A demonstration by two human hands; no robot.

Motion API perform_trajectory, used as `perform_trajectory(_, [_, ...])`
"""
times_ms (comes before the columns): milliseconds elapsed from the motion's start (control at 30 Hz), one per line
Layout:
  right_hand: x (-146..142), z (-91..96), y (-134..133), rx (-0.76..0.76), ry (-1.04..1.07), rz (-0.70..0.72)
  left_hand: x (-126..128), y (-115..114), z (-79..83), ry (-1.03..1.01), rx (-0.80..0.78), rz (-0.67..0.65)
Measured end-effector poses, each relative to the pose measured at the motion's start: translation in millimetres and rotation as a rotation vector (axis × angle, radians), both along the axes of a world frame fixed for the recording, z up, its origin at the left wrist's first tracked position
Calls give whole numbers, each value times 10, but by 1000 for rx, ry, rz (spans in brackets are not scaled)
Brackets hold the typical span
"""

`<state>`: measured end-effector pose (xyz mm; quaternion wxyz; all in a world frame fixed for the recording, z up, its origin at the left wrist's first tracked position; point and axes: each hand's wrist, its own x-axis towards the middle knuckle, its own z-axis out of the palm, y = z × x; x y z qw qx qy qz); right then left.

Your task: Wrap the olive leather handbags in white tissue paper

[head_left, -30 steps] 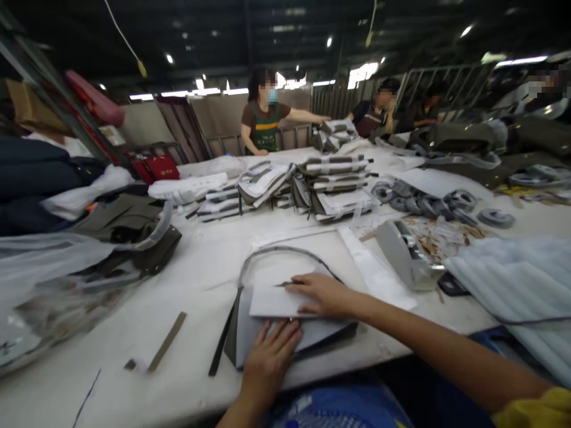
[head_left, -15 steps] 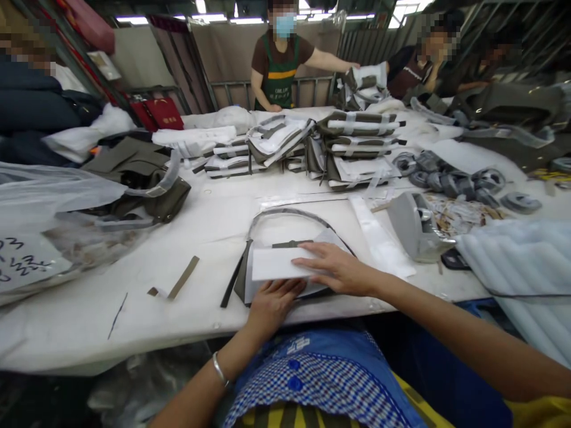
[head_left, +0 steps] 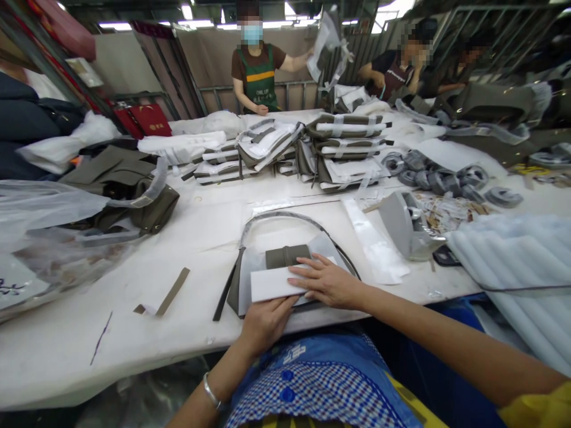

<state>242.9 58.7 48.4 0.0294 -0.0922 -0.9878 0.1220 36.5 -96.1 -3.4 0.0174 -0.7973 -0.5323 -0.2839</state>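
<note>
An olive-grey handbag (head_left: pixel 234 290) lies flat on the table before me, its wrapped handle (head_left: pixel 285 214) arching away from me. Translucent pale sheeting covers much of its front. Across its lower half is a white foam strip (head_left: pixel 269 285), with an olive tab (head_left: pixel 288 255) showing just beyond it. My left hand (head_left: pixel 266 324) is closed at the strip's near edge, its fingertips partly hidden there. With fingers spread, my right hand (head_left: pixel 331 284) rests flat over the strip's right end.
An olive offcut (head_left: pixel 173 291) lies to the left, near a plastic-covered pile of bags (head_left: pixel 120 190). Stacked bags (head_left: pixel 348 148) stand beyond. To the right are a tape dispenser (head_left: pixel 401 226), tape rolls (head_left: pixel 446 178) and white foam rolls (head_left: pixel 513 255). A co-worker (head_left: pixel 259 74) stands opposite.
The foam strip has shifted toward me, so more of the olive tab shows. My left hand has turned from lying flat to gripping the strip's near edge. The co-worker has lifted a wrapped piece.
</note>
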Motion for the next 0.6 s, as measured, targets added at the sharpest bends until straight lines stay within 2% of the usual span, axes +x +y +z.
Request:
perform_trajectory(167, [29,-112,11,-49,52,-23,8,-70,274,-143,156,-84])
perform_trajectory(267, [14,-153,-1,-51,90,-36,104,74,409,-159,70,22])
perform_trajectory(367, [-3,-166,1,-57,143,-48,228,247,316,-55,-59,124])
perform_trajectory(467, [108,-130,48,-151,326,-65,282,319,86,110,-41,100])
perform_trajectory(533, [318,-77,94,-236,504,-168,276,317,-21,181,-32,103])
perform_trajectory(600, [615,-20,124,-266,639,-390,265,302,-50,221,-27,112])
